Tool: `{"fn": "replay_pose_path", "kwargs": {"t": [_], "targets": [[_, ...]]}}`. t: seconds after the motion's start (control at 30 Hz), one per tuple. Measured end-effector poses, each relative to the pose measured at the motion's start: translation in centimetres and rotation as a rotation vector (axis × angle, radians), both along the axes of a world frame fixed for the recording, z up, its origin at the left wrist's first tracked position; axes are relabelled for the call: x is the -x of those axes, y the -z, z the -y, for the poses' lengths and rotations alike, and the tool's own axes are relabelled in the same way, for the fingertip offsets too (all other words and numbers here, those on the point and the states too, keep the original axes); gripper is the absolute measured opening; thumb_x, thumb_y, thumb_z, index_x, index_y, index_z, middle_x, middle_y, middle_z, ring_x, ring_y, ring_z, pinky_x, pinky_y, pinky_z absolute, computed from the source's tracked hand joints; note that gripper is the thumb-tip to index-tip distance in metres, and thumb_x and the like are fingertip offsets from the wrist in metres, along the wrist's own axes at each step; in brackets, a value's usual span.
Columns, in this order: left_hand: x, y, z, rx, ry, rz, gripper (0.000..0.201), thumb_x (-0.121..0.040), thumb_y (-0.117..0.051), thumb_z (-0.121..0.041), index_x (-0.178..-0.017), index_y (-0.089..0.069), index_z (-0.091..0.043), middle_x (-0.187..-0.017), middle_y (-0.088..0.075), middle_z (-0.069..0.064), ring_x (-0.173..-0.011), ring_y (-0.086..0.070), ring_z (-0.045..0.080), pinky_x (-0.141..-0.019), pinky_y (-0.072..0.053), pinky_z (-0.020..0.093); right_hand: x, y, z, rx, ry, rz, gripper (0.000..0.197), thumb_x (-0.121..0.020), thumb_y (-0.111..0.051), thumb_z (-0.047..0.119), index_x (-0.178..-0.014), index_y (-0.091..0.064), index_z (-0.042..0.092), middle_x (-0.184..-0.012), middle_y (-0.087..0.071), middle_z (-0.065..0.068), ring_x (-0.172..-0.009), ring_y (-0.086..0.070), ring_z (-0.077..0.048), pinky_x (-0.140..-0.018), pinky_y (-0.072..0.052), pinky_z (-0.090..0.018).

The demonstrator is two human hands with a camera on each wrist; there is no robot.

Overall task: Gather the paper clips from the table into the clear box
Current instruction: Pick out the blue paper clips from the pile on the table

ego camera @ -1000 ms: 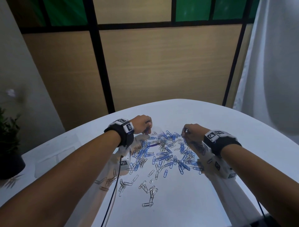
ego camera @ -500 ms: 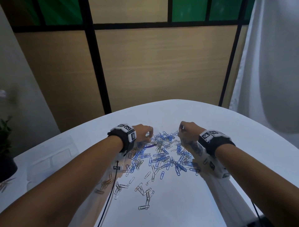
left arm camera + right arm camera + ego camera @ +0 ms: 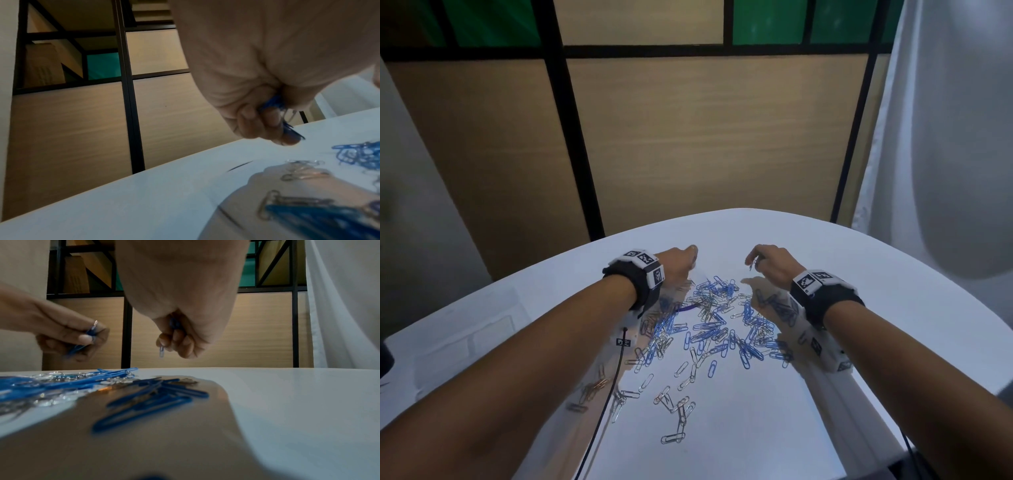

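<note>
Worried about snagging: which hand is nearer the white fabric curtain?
Right. The right hand hovers on the side of the white fabric curtain; the left hand is farther, beyond the blue paper clips.

Black wristbands (white tagged blocks atop), bare forearms.

Under your raised hands the table is smooth, glossy white, mirroring your forearms. The paper clips below your grips are shiny bare wire or blue coated, matt-looking. Beyond your fingers, the wall panels look like matt wood grain in black frames.
</note>
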State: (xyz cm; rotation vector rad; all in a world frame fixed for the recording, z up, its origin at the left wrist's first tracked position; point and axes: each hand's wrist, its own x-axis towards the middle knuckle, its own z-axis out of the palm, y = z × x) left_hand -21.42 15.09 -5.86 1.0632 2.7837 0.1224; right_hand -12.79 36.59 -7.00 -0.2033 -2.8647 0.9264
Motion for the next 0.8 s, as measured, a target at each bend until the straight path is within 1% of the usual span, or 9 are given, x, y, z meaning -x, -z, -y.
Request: {"fn": "replay_pose_path", "kwargs": {"t": [0.1,0.2,0.3,0.37,0.43,0.5,0.6,0.73,0.8], "targets": [[0.0,-0.6,-1.5,-0.063,0.003,-0.033,0.026,-0.089,-0.034,0.004,-0.103,-0.038,-0.017,-0.083,-0.055,0.012,-0.072,-0.046,0.028,-0.066,-0.039,0.039,-0.2,-0.2,0.0,-0.055,0.062,0.108,0.017,-0.091,-0.038,0.010,-0.080,-0.052,0.010,-0.090,-0.051,-0.009,-0.086,-0.044,-0.023,-0.073,-0.033,-0.027],[0.0,-0.7,-2.9,-0.012,0.054,-0.033,0.041,-0.089,-0.033,0.008,-0.117,-0.056,-0.013,-0.109,-0.062,0.012,-0.097,-0.054,0.029,-0.081,-0.041,0.032,-0.1,0.2,-0.2,-0.108,0.104,0.073,0.025,-0.089,-0.043,0.025,-0.071,-0.042,0.008,-0.072,-0.045,-0.011,-0.069,-0.039,-0.023,-0.063,-0.028,-0.032],[0.2,-0.4,-4.2,0.014,0.059,-0.065,0.039,-0.090,-0.035,0.006,-0.115,-0.061,-0.009,-0.120,-0.061,0.010,-0.111,-0.054,0.028,-0.086,-0.039,0.030,-0.2,0.2,-0.1,-0.186,0.144,0.009,0.027,-0.081,-0.050,0.018,-0.058,-0.038,0.008,-0.059,-0.041,-0.009,-0.055,-0.034,-0.021,-0.053,-0.027,-0.027],[0.6,-0.2,-4.8,-0.007,0.047,-0.064,0.030,-0.093,-0.036,-0.001,-0.107,-0.063,-0.004,-0.116,-0.063,0.013,-0.100,-0.056,0.030,-0.081,-0.038,0.030,-0.2,0.0,-0.1,-0.206,0.162,-0.007,0.017,-0.081,-0.049,0.009,-0.064,-0.044,0.008,-0.068,-0.047,-0.011,-0.059,-0.043,-0.025,-0.054,-0.034,-0.028],[1.0,0.0,-5.4,-0.003,0.058,-0.080,0.028,-0.101,-0.034,-0.016,-0.098,-0.058,-0.001,-0.105,-0.064,0.016,-0.086,-0.053,0.028,-0.075,-0.037,0.032,-0.2,0.0,-0.4,-0.151,0.161,-0.019,0.004,-0.083,-0.048,0.005,-0.083,-0.048,0.010,-0.083,-0.048,-0.008,-0.066,-0.051,-0.027,-0.057,-0.041,-0.029],[1.2,0.1,-5.7,0.022,0.090,-0.097,0.029,-0.104,-0.034,-0.028,-0.101,-0.053,-0.006,-0.100,-0.060,0.014,-0.087,-0.053,0.027,-0.073,-0.033,0.031,-0.1,0.4,-0.9,-0.113,0.150,-0.031,0.014,-0.086,-0.049,0.009,-0.100,-0.050,0.011,-0.097,-0.053,-0.010,-0.082,-0.057,-0.027,-0.065,-0.043,-0.031],[1.4,0.5,-5.5,0.052,0.154,-0.092,0.020,-0.100,-0.045,-0.023,-0.116,-0.055,-0.015,-0.110,-0.064,0.008,-0.092,-0.054,0.025,-0.072,-0.031,0.028,0.2,0.8,-1.0,-0.221,0.091,0.009,0.023,-0.090,-0.058,0.026,-0.104,-0.061,0.009,-0.110,-0.064,-0.013,-0.104,-0.058,-0.029,-0.082,-0.044,-0.034],[1.2,1.2,-5.6,0.021,0.194,-0.030,0.019,-0.094,-0.050,-0.011,-0.112,-0.058,-0.015,-0.089,-0.062,-0.001,-0.078,-0.054,0.018,-0.071,-0.038,0.027,0.2,0.9,-1.0,-0.336,0.051,0.124,0.039,-0.089,-0.059,0.040,-0.105,-0.067,0.005,-0.110,-0.067,-0.012,-0.103,-0.060,-0.025,-0.079,-0.044,-0.029],[1.0,1.3,-5.7,0.007,0.175,-0.023,0.022,-0.091,-0.048,-0.005,-0.108,-0.059,-0.013,-0.086,-0.063,-0.002,-0.076,-0.056,0.017,-0.064,-0.038,0.023,0.2,1.0,-1.1,-0.369,0.039,0.177,0.042,-0.085,-0.062,0.044,-0.103,-0.068,0.007,-0.110,-0.068,-0.010,-0.100,-0.060,-0.023,-0.077,-0.043,-0.027]]}}
